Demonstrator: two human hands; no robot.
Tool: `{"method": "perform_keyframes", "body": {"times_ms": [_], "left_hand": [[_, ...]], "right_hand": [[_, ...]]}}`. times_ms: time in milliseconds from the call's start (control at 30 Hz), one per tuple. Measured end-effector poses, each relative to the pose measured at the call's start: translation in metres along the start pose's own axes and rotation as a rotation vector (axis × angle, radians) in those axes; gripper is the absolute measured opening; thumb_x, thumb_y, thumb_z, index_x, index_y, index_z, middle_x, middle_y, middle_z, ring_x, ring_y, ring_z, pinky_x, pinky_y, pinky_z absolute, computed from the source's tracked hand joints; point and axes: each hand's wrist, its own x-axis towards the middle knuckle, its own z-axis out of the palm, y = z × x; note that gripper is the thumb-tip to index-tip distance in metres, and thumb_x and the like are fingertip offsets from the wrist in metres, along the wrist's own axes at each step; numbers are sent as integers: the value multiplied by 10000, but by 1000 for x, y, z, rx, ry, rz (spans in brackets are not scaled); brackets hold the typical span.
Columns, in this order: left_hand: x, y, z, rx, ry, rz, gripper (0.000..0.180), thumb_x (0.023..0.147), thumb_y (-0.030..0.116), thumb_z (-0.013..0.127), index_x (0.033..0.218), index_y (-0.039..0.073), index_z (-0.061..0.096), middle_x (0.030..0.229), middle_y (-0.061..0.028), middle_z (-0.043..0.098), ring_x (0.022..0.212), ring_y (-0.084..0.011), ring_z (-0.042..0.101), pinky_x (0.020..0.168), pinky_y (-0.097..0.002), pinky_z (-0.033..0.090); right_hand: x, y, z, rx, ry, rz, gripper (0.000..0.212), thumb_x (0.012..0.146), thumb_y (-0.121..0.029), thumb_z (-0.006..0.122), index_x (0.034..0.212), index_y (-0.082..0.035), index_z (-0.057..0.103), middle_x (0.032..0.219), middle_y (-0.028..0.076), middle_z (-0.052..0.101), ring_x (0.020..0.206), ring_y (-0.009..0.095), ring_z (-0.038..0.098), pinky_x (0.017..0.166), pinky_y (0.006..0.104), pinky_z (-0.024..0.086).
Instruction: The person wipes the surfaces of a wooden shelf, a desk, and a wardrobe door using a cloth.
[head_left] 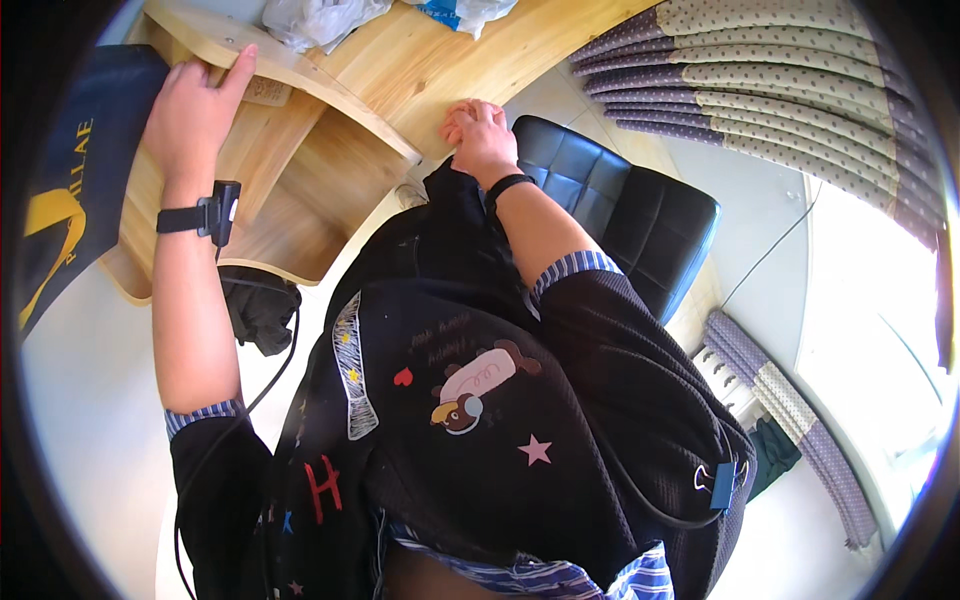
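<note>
At the upper left my left hand [195, 115] is at the curved edge of a light wooden shelf unit [350, 100]. Its fingers bend over the board, while the thumb lies along it. Right beside this hand stands a dark blue bag or panel [95, 150] with gold print. My right hand [485, 140] is closed near the desk edge, its fingers curled in. Whatever lies inside those fingers, if anything, is hidden. Just right of it is a black padded chair [610, 200].
White plastic bags [325, 20] lie on the wooden desktop [440, 60]. Under the shelf unit hangs a dark cloth or bag [262, 305]. Dotted curtains [770, 75] hang by the bright window at the right. A black cable [270, 385] runs along my left arm.
</note>
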Motion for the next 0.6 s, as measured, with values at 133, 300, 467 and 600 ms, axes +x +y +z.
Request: {"method": "perform_keyframes", "body": {"times_ms": [133,300,467,600], "left_hand": [[7,0,-5,-62,18,2,540,911,620,663,1147,141,744,1175,-62,730,1050,-318,694,836,-403,545],[-1,-6,-11,-246,-12,-39,441,927,448,730,1143,63,729,1139,-111,739,1005,-308,707,851,-369,535],[-2,7,-32,-418,-300,-382,481,948,386,712,1231,-2,681,1181,-147,724,1083,-259,686,922,-339,499],[21,19,-38,-683,-297,-538,476,983,353,684,1260,-33,655,1222,-117,714,1116,-189,648,974,-333,470]], "right_hand": [[67,95,-11,-151,-66,53,183,887,-218,671,982,-63,664,982,138,701,899,268,657,752,399,548],[163,63,-83,-761,-200,113,533,647,-251,798,1161,-195,670,1205,27,659,1214,256,586,994,370,538],[302,113,-169,-827,-113,310,493,702,-247,774,1173,-195,640,1109,37,684,1058,241,658,934,375,565],[367,205,-198,-192,135,485,428,832,-233,703,1231,-130,587,1244,85,607,1121,293,626,980,409,530]]}}
